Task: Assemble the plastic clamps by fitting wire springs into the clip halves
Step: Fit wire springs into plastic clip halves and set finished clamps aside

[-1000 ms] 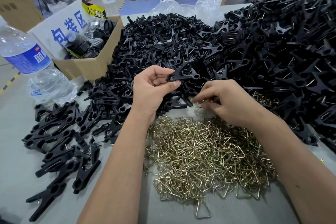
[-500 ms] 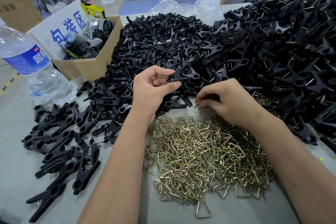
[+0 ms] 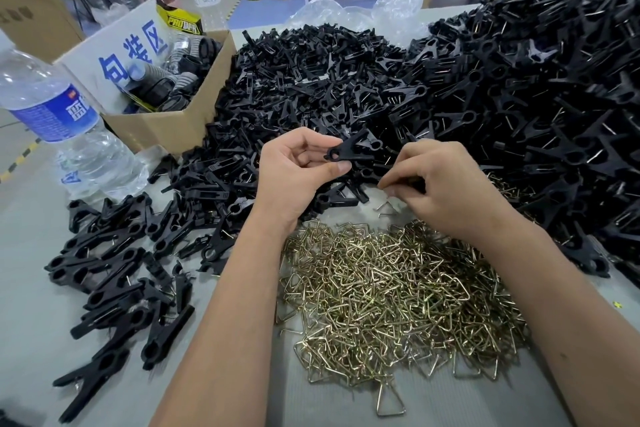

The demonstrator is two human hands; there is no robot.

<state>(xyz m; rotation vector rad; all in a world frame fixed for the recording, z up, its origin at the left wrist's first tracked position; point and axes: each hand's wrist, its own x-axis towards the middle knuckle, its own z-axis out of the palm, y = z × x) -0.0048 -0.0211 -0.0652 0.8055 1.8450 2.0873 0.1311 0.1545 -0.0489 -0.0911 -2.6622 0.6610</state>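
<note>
Over the table [image 3: 31,288], left hand [image 3: 294,177] pinches a clip half [image 3: 349,151].

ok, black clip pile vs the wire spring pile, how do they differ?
Colour: the black clip pile is matte black plastic; the wire spring pile is shiny brass-toned metal.
Extent: the clip pile spreads across the far table and rises into a mound at right; the spring pile is a smaller, flatter patch near the person.
Shape: clips are solid, tapered pieces; springs are open bent-wire triangles.
Both are loose, unsorted heaps on the same grey table.
</note>
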